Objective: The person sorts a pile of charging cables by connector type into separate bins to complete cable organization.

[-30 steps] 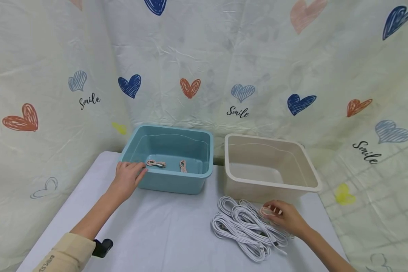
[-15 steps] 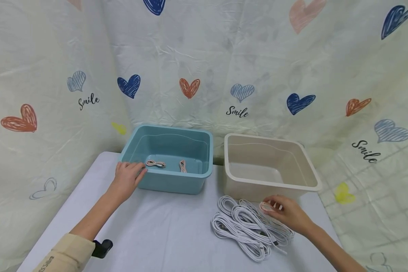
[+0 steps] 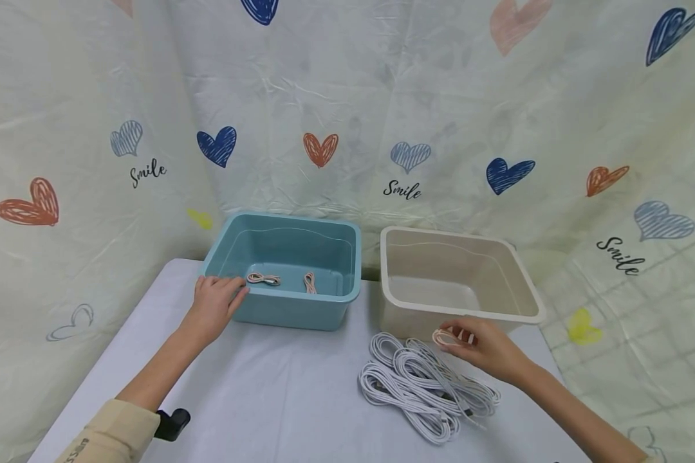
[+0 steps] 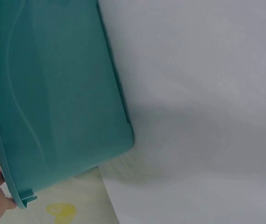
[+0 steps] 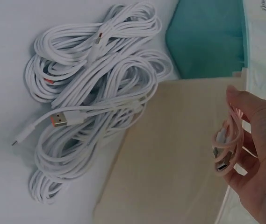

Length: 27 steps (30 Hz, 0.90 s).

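Note:
My right hand (image 3: 486, 347) pinches a small coiled pink charging cable (image 5: 233, 140) between thumb and fingers, raised in front of the beige bin (image 3: 463, 310). Its metal plug ends show in the right wrist view. Below and left of that hand lies a heap of coiled white USB cables (image 3: 408, 392) on the table. At the left, my left hand (image 3: 214, 305) grips the front left corner of the blue bin's rim, fingers bent over the edge. Inside the blue bin (image 3: 301, 318) lie two small pink cable bundles (image 3: 263, 279), set apart from each other.
Both bins stand side by side at the back of the table (image 3: 255, 399), which has a white cover. A curtain (image 3: 347, 83) printed with hearts hangs close behind them. A black wrist mount (image 3: 172, 424) sticks out from the left sleeve.
My right hand has lifted the pink cable up off the white heap, toward the beige bin's front wall. The left hand has stayed on the blue bin's rim.

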Each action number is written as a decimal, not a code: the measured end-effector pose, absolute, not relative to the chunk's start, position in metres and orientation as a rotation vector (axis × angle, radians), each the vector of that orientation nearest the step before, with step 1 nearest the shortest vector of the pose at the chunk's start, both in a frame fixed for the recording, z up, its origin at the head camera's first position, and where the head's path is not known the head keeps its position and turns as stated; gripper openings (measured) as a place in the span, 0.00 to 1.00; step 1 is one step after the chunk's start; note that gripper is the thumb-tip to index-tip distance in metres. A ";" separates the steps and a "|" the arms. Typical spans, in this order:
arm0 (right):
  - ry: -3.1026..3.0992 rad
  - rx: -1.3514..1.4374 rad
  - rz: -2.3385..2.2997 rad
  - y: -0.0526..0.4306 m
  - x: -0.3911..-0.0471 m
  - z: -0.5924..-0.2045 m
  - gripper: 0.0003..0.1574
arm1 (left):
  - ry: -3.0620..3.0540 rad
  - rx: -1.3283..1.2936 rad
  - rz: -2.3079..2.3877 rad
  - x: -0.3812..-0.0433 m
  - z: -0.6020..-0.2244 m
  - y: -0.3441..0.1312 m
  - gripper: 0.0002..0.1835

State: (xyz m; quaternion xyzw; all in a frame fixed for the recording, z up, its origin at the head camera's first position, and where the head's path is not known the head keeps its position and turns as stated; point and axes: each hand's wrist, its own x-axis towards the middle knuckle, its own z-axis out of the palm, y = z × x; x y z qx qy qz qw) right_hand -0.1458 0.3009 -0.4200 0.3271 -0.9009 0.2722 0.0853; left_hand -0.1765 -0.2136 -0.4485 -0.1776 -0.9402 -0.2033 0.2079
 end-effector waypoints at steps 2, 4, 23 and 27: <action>-2.680 0.990 0.810 0.297 -0.148 -0.414 0.15 | -2.617 -0.494 -0.564 -0.176 -0.449 -0.213 0.04; -2.670 1.002 0.816 0.292 -0.151 -0.408 0.15 | -2.616 -0.495 -0.565 -0.176 -0.449 -0.213 0.04; -2.772 0.970 0.832 0.224 -0.190 -0.365 0.15 | -2.576 -0.494 -0.652 -0.179 -0.447 -0.213 0.03; -2.768 0.956 0.842 0.209 -0.201 -0.359 0.16 | -2.587 -0.481 -0.665 -0.179 -0.446 -0.214 0.03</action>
